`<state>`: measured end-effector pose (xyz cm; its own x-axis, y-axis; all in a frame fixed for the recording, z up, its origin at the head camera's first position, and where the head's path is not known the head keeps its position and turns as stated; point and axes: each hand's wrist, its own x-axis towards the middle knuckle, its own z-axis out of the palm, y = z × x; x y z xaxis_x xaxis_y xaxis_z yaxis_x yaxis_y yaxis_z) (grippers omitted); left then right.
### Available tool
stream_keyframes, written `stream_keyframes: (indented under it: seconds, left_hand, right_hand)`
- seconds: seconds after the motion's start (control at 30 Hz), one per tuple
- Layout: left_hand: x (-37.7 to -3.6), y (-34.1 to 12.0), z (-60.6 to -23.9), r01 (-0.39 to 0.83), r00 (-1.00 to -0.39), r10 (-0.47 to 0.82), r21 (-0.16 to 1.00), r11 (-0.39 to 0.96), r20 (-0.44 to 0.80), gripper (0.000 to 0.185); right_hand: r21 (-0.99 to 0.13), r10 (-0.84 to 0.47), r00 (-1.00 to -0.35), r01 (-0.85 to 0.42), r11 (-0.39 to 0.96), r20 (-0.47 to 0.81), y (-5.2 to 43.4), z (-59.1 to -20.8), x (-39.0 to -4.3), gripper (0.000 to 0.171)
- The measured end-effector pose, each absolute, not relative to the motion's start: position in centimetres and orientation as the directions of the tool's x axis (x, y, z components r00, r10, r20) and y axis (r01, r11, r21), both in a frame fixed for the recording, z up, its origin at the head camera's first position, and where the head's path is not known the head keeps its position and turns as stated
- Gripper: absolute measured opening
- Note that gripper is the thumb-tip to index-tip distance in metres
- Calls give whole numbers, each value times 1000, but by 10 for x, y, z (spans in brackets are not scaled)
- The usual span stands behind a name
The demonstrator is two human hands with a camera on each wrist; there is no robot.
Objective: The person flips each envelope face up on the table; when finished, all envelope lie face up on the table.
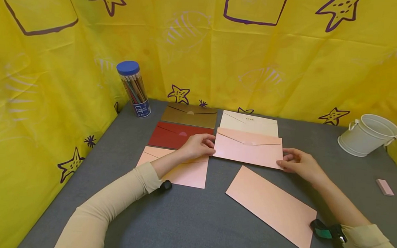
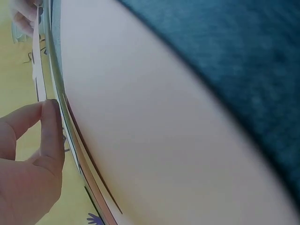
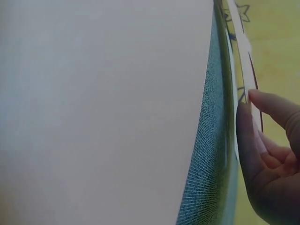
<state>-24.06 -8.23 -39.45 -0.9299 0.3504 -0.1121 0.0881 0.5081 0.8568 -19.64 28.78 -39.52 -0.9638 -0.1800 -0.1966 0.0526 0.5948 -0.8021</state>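
Observation:
Between both hands is a pink envelope [image 1: 247, 154] with its flap side up. My left hand [image 1: 198, 145] pinches its left end, and my right hand [image 1: 298, 163] pinches the right end. Both wrist views show thumb and fingers on the envelope's thin edge. It overlaps the lower part of a cream envelope [image 1: 248, 120] behind it. Under my left forearm lies another pink envelope [image 1: 189, 175], partly covered. Above that one are a red envelope [image 1: 166, 134] and a gold envelope [image 1: 189, 115]. Nearer me, a further pink envelope [image 1: 271, 206] lies slanted, plain side up, beside my right forearm.
A clear tub of pencils [image 1: 135, 88] with a blue lid stands at the back left. At the right are a white metal bucket [image 1: 367, 136] and a small pink eraser [image 1: 385, 187]. Yellow patterned cloth [image 1: 194, 64] walls in the grey table [image 1: 181, 219].

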Motion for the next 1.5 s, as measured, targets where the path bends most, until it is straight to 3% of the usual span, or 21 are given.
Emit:
stream_keyframes:
  seconds: [0.57, 0.77, 1.0, 1.5]
  left_hand:
    - [-241, -82, -396, 84, -925, 355, 838, 539, -135, 43]
    - [-239, -80, -396, 44, -921, 358, 871, 489, -155, 40]
    - [-240, -80, -396, 43, -917, 364, 870, 492, -161, 39]
    - [-236, -79, -394, 145, -919, 378, 799, 584, -110, 37]
  right_hand:
    - [-773, -166, -959, 77, 629, -230, 286, -397, -199, 76]
    - [-783, -168, -960, 75, 618, -225, 287, -399, -200, 73]
    - [-711, -163, -963, 40, 703, -215, 285, -398, -201, 78]
    - [-643, -209, -958, -34, 765, -198, 283, -394, -197, 77]
